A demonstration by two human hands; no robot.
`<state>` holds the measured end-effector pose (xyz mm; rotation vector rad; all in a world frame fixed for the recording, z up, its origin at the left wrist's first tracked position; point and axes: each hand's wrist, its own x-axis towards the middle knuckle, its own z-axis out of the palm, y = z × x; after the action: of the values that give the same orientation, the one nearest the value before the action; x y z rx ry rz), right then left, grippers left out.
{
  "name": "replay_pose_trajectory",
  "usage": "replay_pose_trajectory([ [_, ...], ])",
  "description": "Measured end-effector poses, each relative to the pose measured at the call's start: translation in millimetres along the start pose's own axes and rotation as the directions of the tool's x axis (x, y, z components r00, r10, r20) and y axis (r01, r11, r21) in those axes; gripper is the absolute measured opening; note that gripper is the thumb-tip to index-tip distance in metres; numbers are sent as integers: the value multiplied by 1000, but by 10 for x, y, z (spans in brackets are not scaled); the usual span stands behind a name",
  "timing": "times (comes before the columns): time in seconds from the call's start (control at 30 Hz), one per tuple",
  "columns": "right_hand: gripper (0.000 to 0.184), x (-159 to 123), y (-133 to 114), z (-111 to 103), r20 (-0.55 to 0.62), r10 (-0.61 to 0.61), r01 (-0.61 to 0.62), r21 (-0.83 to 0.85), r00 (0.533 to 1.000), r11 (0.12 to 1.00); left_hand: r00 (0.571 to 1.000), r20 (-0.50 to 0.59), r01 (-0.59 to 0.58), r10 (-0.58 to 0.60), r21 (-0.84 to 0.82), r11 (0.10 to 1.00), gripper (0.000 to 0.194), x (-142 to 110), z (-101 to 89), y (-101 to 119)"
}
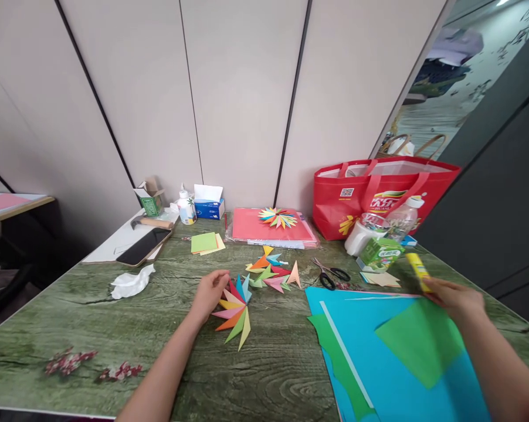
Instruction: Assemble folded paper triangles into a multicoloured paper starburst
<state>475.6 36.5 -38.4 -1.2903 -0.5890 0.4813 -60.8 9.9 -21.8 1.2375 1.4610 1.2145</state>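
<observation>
A half-round fan of folded paper (236, 313), with points in several colours, lies on the table. My left hand (212, 291) is closed at its upper left edge, fingertips pinched by the red and pink points. Over on the right, my right hand (455, 298) grips a yellow glue stick (417, 269) held up above the blue sheets. Loose folded paper pieces (273, 272) are heaped just beyond the fan. Under my right hand lie large blue sheets (356, 328) with a green square (423, 340) and a cut green strip (339, 357) on top.
Black-handled scissors (328, 274) lie behind the blue sheets. A finished paper rosette (277, 218) rests on a red paper pack (244, 228). A red bag (335, 202), bottle (404, 220) and green carton (380, 255) stand right; a phone (143, 246), hammer (154, 222) and tissue (132, 282) lie left.
</observation>
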Motion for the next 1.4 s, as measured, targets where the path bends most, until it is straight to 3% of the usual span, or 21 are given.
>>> replay_pose_trajectory([
  [0.13,13,-63,-242,-53,-54,42,-36,121,998,992,1000,-4,-29,29,56,998,34,-8,4,22],
  [0.17,19,-101,-351,16,13,50,-52,231,999,972,999,-6,-33,34,63,997,34,-12,6,33],
  [0.27,21,-387,-674,431,163,36,-92,355,986,930,1000,-6,-26,27,60,998,34,-26,18,66],
  [0.37,25,-1006,-819,1023,264,0,-95,345,965,934,1000,12,-6,5,48,999,36,-34,34,85],
  [0.4,26,-1268,-814,1214,351,-10,-107,312,936,944,1000,18,-5,4,51,999,38,-33,37,86],
  [0.47,31,-1810,-746,1539,594,11,-161,200,805,967,999,23,-23,21,82,996,42,-23,40,80],
  [0.5,32,-2062,-697,1662,708,29,-165,124,705,979,999,24,-45,42,108,993,43,-16,39,73],
  [0.6,29,-2606,-551,1852,889,53,-82,-17,454,996,993,25,-118,116,199,973,42,3,28,50],
  [0.63,30,-2702,-514,1864,908,39,-56,-17,416,998,990,22,-140,138,222,965,40,2,24,49],
  [0.77,30,-2766,-433,1804,914,-52,71,25,401,997,947,-32,-293,319,312,904,30,-74,39,160],
  [0.83,28,-2725,-415,1773,930,-51,96,17,363,995,913,45,-399,407,313,862,29,-150,77,291],
  [0.9,28,-2702,-402,1761,950,-30,115,-6,311,993,894,190,-443,407,223,869,39,-225,141,441],
  [0.97,28,-2701,-393,1764,963,-23,125,-11,269,992,869,336,-418,364,102,903,49,-270,224,561],
  [1.03,28,-2707,-391,1773,965,-41,118,10,258,993,865,381,-357,327,8,934,42,-275,312,615],
  [1.17,32,-2685,-404,1781,944,23,91,-56,329,994,935,278,-187,222,-146,971,27,-207,415,537],
  [1.3,29,-2656,-429,1755,937,3,213,-83,348,974,961,218,-105,173,-292,951,28,-107,311,473],
  [1.37,28,-2659,-440,1745,940,-4,220,-76,341,972,983,24,-159,180,-364,918,30,-37,201,499],
  [1.4,28,-2666,-442,1744,939,8,193,-79,344,978,974,-80,-225,211,-393,892,31,2,148,514],
])
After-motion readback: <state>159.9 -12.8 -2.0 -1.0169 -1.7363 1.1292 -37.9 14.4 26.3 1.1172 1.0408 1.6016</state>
